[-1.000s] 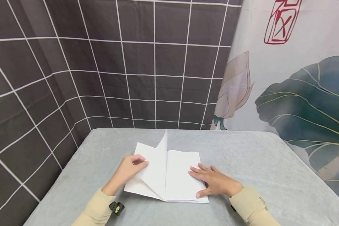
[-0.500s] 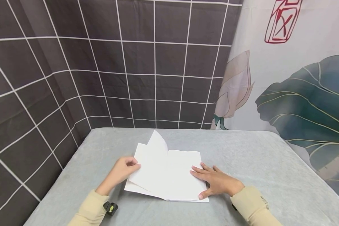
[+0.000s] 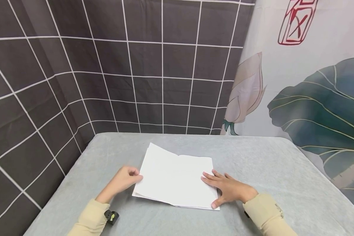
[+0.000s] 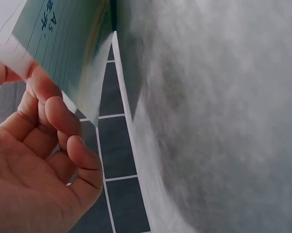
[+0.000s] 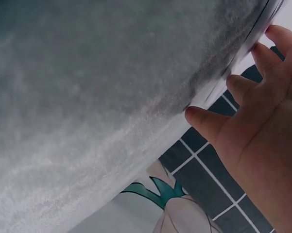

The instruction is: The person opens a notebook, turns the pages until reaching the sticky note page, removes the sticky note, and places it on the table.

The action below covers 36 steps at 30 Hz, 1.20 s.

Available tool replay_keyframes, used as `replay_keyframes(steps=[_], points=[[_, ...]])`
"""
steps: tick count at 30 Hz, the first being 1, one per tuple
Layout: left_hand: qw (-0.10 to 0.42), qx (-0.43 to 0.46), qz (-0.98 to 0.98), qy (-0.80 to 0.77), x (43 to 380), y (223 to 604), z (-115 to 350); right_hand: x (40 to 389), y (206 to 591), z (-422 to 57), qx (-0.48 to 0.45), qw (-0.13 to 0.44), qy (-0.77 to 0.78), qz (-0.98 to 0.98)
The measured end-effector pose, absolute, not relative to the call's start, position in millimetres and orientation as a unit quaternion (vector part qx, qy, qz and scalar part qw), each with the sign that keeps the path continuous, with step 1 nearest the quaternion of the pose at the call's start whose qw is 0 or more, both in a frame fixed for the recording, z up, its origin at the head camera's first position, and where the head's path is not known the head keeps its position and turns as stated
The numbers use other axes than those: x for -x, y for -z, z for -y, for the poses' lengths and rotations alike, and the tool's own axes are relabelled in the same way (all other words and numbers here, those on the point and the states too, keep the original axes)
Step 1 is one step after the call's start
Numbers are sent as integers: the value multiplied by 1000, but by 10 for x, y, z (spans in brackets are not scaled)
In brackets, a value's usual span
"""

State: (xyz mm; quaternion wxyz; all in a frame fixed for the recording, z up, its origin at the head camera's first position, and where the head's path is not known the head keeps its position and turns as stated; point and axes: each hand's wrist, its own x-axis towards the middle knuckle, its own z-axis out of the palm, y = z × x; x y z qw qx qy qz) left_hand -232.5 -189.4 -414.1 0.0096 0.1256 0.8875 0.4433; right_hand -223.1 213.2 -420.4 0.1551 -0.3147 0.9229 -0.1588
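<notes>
An open notebook with white pages lies on the table, its spine running away from me. My left hand pinches the outer edge of a left-side page between thumb and forefinger. Seen from the left wrist, that lined page bears some blue writing, and the other fingers of the left hand are bent below its edge. My right hand rests with spread fingers on the right page, at its outer edge. From the right wrist, the fingertips of the right hand line up along the notebook's edge.
A light grey cloth covers the table. Behind it hangs a dark cloth with a white grid, and to the right a pale curtain printed with lotus shapes. A small black device sits at the left cuff.
My left hand has drawn a page leftward, from standing upright at the spine to lying nearly flat over the left side. The right hand has shifted slightly with the notebook.
</notes>
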Motion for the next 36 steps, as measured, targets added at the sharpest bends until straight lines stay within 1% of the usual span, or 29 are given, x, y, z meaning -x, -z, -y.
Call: replay_keyframes(steps=[5,13,21,36], points=[[33,-136,-893,-428,2338,4190,1957,2244,4180,-2140,311,172,163,-920],[65,-138,-899,-410,2325,4223,2006,2247,4154,-2144,311,169,164,-921],[89,-96,-909,-396,2305,4219,1982,2246,4186,-2145,315,156,156,-923],[109,-115,-906,-393,2297,4208,1980,2233,4206,-2124,308,133,150,-930]])
